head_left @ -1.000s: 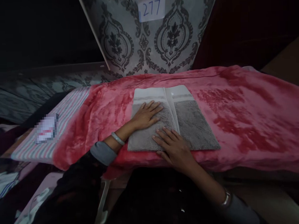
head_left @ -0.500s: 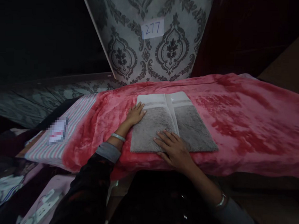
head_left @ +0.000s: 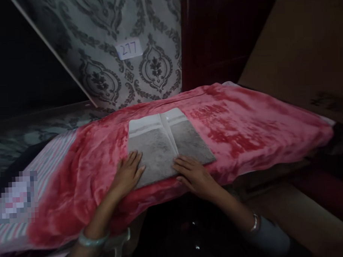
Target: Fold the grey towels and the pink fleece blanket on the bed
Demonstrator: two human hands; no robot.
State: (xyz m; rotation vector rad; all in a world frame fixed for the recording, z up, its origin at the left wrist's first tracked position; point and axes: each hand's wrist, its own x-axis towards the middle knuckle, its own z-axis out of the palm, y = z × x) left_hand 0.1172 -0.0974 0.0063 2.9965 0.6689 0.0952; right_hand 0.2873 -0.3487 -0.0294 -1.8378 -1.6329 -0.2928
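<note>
A folded grey towel (head_left: 163, 143) with pale bands at its far end lies flat on a pink-red plush blanket (head_left: 244, 129). My left hand (head_left: 128, 174) rests palm down at the towel's near left corner, fingers stretched out and flat. At the near edge, close to the towel's middle fold, my right hand (head_left: 192, 174) lies with its fingers spread on the cloth. Neither hand grips anything. A bangle sits on my left wrist and a bracelet on my right wrist.
A striped cloth (head_left: 49, 166) shows under the blanket at the left, with a blurred-out patch (head_left: 18, 195) on it. Behind stands a patterned grey panel (head_left: 115, 66) bearing a paper label "277" (head_left: 128, 49). Dark furniture and a brown surface (head_left: 298, 49) fill the right.
My left hand has slid from the towel's far left side down to its near left corner. The view has swung right and tilted, so the towel sits further left in the picture.
</note>
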